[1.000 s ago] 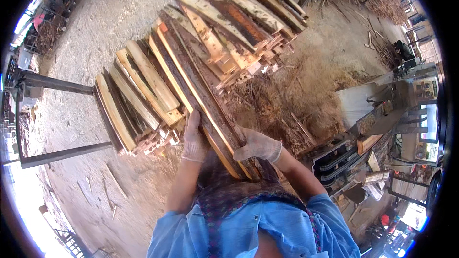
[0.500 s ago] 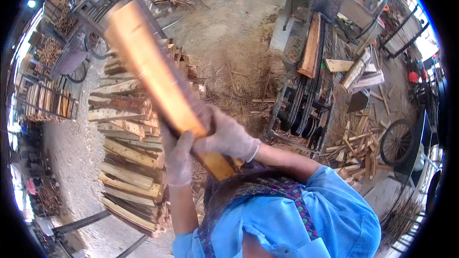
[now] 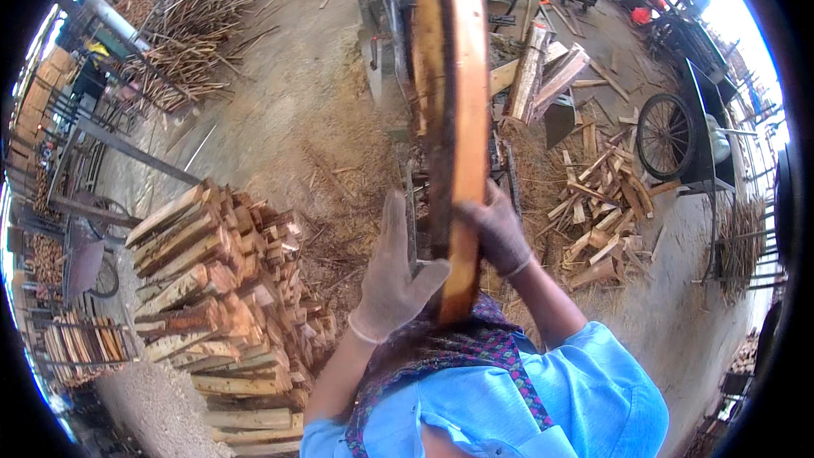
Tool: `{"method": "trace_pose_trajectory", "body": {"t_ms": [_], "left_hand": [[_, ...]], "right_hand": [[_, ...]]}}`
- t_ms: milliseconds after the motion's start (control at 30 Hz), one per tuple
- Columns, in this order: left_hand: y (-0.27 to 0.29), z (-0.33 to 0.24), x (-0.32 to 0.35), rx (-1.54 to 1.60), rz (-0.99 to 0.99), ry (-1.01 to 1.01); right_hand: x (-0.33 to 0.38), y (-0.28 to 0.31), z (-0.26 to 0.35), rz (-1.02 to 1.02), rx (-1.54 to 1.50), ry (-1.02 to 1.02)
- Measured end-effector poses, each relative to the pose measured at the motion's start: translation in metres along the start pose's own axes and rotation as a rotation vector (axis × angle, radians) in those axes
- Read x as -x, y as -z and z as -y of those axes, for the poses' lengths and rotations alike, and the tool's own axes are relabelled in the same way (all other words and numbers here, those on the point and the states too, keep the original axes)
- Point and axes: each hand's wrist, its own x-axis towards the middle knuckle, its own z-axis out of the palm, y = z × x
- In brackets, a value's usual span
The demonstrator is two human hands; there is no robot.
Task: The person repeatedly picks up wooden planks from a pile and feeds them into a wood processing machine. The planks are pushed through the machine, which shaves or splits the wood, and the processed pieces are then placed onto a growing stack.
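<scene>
Head view: right grey-gloved hand (image 3: 502, 236) grips a long, bark-edged orange wooden plank (image 3: 466, 119), running near to far; left pale-gloved hand (image 3: 393, 282), fingers spread, just left, contact unclear.

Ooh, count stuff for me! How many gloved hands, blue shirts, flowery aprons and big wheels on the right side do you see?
Gloved hands: 2
Blue shirt: 1
Apron: 1
Big wheel: 1
Total: 5

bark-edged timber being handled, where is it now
In the head view, the bark-edged timber runs just right of centre, its lower part between the open left hand and the right hand gripping it.
</scene>
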Motion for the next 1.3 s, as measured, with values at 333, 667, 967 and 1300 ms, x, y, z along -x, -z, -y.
{"method": "trace_pose_trajectory", "body": {"t_ms": [333, 667, 967, 1300], "left_hand": [[-0.016, 0.089, 0.202, 0.739, -0.518, 1.072], [-0.043, 0.07, 0.283, 1.01, -0.948, 1.45], [-0.052, 0.084, 0.317, 1.256, -0.92, 1.488], [-0.055, 0.086, 0.3, 1.295, -0.881, 1.526]], "right_hand": [[-0.203, 0.067, 0.01, -0.168, 0.057, -0.036], [-0.386, 0.016, 0.016, 0.076, 0.981, -0.203], [-0.4, 0.004, -0.034, -0.266, 1.037, 0.028], [-0.433, 0.035, -0.056, -0.093, 0.956, 0.114]]}}
